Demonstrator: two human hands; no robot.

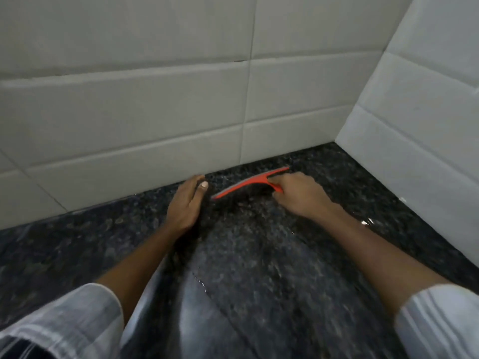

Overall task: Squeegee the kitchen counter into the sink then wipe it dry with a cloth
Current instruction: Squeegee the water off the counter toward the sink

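A: We've got the red squeegee [250, 183] down on the dark stone counter [259, 255], close to the tiled back wall [129, 104], with our right hand [298, 195] pinching its short handle between thumb and fingers.

B: And our left hand [185, 203] lies flat, fingers loose and empty, fingertips almost at that wall, just beside the blade's near end.

A: That's our first worry. If we drag the blade leftward along the wall, it could run into the left hand and skip.

B: Agreed. Second worry: the grip is only a pinch. On a wet slab, pressure could twist the blade, lift one end, and leave a streak.

A: There's a glistening trail of water [201, 282] farther out from the wall, toward us. A pull that starts too far forward would miss the strip against the wall.

B: And we can't see the sink or a cloth from here, so we could push water off the counter edge if we misjudge direction.
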